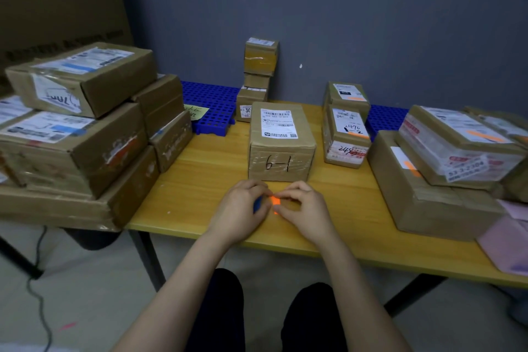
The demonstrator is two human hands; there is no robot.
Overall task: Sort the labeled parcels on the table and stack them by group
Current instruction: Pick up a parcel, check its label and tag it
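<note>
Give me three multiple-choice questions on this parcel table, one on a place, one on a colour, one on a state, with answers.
1. Where is the 6-1 box? A) on the left stack B) alone on the table, centre C) on the floor
2. What colour is the sticker between the left hand and right hand? A) orange B) green C) white
3. What are the hands doing? A) lying flat B) lifting a box C) pinching the sticker
Answers: B, it stands by itself; A, bright orange shows; C, fingers of both close on it.
</note>
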